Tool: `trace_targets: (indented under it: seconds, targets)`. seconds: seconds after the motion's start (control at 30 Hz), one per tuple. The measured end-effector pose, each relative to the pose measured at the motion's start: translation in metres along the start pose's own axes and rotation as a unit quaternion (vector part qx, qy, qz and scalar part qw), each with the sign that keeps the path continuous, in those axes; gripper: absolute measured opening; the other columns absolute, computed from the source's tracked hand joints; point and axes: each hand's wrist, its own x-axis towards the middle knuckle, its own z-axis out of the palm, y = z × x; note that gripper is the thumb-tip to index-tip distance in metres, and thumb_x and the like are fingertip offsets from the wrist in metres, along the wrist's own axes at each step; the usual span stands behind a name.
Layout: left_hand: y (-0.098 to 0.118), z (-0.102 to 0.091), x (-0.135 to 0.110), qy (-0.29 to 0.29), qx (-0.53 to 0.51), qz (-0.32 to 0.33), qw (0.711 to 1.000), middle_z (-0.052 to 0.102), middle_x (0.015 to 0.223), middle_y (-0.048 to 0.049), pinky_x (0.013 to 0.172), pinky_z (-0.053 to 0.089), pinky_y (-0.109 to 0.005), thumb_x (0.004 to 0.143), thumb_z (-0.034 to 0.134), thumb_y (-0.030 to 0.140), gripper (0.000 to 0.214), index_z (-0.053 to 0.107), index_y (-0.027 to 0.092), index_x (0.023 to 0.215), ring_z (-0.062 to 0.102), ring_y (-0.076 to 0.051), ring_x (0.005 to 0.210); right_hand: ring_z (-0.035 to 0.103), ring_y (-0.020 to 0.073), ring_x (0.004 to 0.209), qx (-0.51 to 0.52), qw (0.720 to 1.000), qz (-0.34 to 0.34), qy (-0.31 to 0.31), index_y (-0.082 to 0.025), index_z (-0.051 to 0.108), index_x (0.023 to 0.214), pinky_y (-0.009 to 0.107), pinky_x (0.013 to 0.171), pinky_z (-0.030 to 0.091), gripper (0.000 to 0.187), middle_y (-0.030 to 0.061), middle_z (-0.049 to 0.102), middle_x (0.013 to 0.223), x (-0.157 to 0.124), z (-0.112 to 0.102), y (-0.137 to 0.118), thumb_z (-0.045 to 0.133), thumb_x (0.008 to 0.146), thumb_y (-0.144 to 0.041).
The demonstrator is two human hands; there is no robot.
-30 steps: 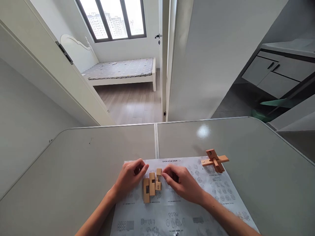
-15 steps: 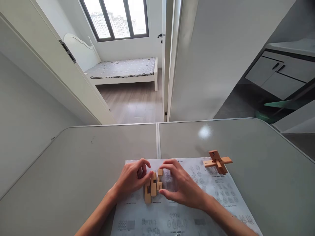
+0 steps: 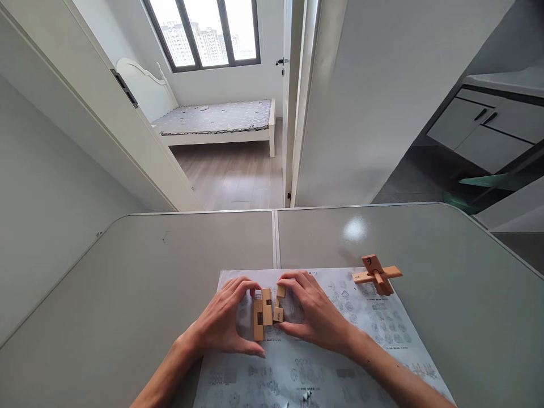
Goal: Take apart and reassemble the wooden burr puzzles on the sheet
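Note:
Three notched wooden puzzle pieces lie side by side, staggered, on a printed paper sheet (image 3: 255, 385). My left hand (image 3: 225, 323) is open around the left wooden piece (image 3: 258, 328), its fingertips near the top end and its thumb below the bottom end. The middle wooden piece (image 3: 266, 311) lies against the left one, higher up. At the right, my right hand (image 3: 317, 317) has the deeply notched wooden piece (image 3: 278, 314) between its fingertips above and its thumb below; this piece has a dark mark on its lower block.
A cross-shaped assembly of wooden pieces (image 3: 377, 275) stands at the sheet's upper right edge. The grey table (image 3: 127, 283) has a seam (image 3: 276, 238) down its middle. Beyond its far edge are a doorway and a bed (image 3: 221, 122).
My left hand has spread, its thumb moving off the middle piece down below the left one. My right hand stays at the notched piece. The view has shifted slightly.

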Motion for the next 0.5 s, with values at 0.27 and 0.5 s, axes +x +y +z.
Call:
trace_targets:
  seconds: [0.27,0.5]
  targets:
    - [0.003,-0.001,0.000,-0.001,-0.031,-0.023,0.999,0.065,0.119,-0.0073,0.092,0.054,-0.038,0.062,0.094,0.036,0.067,0.060,0.025,0.119,0.063,-0.027,0.106,0.060,0.0300,0.118,0.093,0.995,0.037,-0.009,-0.028,0.054,0.131,0.045,0.101,0.052,0.066,0.0085,0.066,0.127,-0.003,-0.003,0.002,0.086,0.075,-0.016]
    - [-0.008,-0.010,0.000,0.053,-0.190,-0.026,0.980,0.063,0.127,-0.0118,0.088,0.058,-0.035,0.076,0.089,0.045,0.063,0.065,0.024,0.131,0.065,-0.023,0.097,0.064,0.0248,0.105,0.147,0.987,0.058,0.020,-0.028,0.056,0.136,0.039,0.093,0.057,0.065,0.0085,0.065,0.129,-0.002,-0.007,0.002,0.086,0.078,-0.023]
